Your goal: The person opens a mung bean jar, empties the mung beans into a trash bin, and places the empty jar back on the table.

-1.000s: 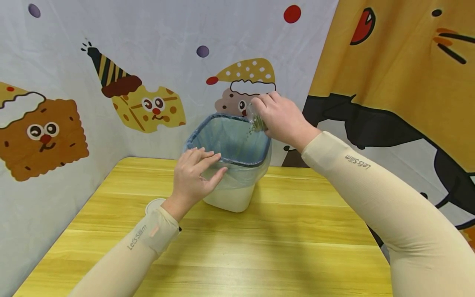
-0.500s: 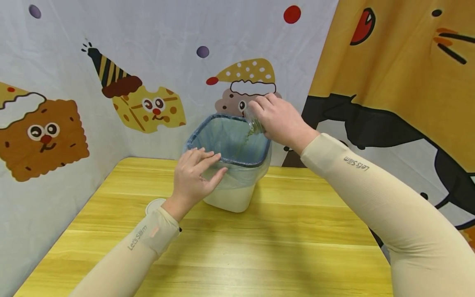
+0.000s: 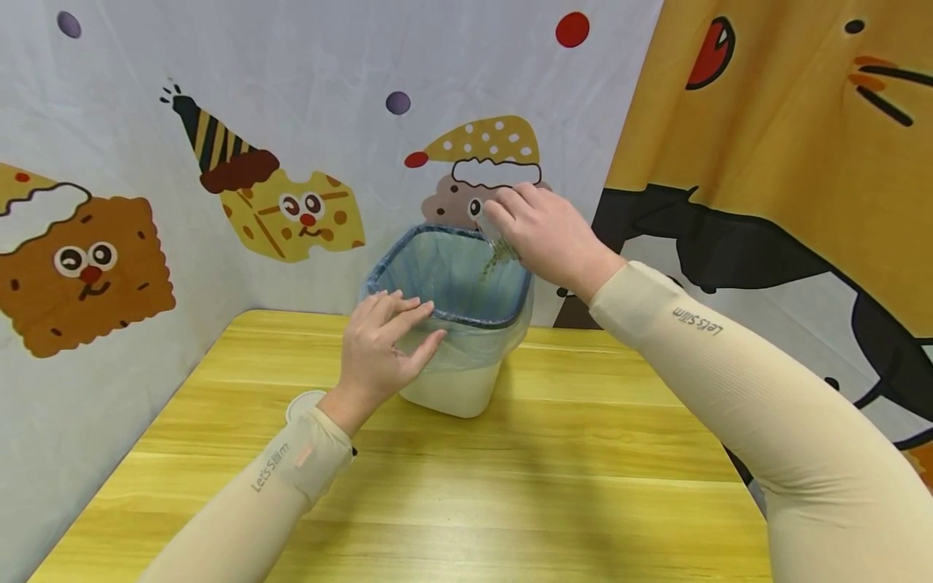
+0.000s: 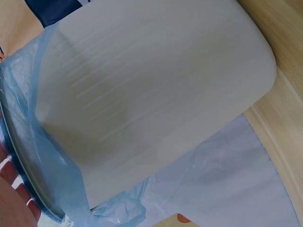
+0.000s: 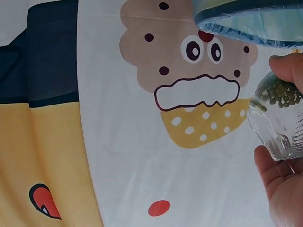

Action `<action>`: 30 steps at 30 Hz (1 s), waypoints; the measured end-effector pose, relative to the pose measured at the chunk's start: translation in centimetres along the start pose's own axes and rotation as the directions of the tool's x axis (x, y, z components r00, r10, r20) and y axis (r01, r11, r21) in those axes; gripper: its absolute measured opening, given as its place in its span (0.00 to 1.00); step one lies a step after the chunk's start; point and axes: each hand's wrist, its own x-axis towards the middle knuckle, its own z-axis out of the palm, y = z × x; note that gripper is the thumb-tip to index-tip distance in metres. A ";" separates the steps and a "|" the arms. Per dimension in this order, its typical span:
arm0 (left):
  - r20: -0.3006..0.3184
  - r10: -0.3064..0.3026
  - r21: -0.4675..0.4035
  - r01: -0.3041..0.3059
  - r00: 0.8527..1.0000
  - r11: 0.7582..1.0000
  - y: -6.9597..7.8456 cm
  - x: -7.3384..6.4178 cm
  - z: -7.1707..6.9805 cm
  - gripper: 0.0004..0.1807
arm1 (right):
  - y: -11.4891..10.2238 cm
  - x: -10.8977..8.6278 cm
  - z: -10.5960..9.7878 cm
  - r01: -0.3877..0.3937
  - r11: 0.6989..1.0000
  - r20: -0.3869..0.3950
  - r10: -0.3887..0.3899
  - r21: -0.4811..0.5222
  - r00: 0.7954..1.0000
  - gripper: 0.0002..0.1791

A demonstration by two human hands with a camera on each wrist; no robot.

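The person's right hand (image 3: 545, 233) arches over the bin's (image 3: 452, 390) right side, fingers and thumb clamped round a tilted glass container (image 5: 277, 135) — green granules (image 3: 496, 261) spilling from it above the opening. The left hand (image 3: 375, 348) lies at the near rim — fingers extended, slightly apart.

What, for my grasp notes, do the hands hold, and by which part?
The right hand holds a clear container by opposite sides. The left hand rests at the bin's rim, with no grip visible.
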 end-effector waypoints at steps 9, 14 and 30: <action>-0.012 0.008 -0.008 -0.008 1.000 1.000 0.0 0.1 0.0 0.20 | 0.1 0.2 0.0 0.056 0.995 -0.025 -0.058 -0.083 0.998 0.17; -0.015 0.005 -0.012 -0.005 1.000 1.000 0.0 0.1 0.1 0.20 | 0.1 0.4 0.3 0.100 0.985 -0.066 -0.111 -0.141 0.992 0.19; -0.007 0.006 -0.012 -0.006 1.000 1.000 0.0 0.0 0.0 0.20 | -0.7 0.5 0.6 0.239 0.927 -0.041 -0.261 -0.289 0.964 0.26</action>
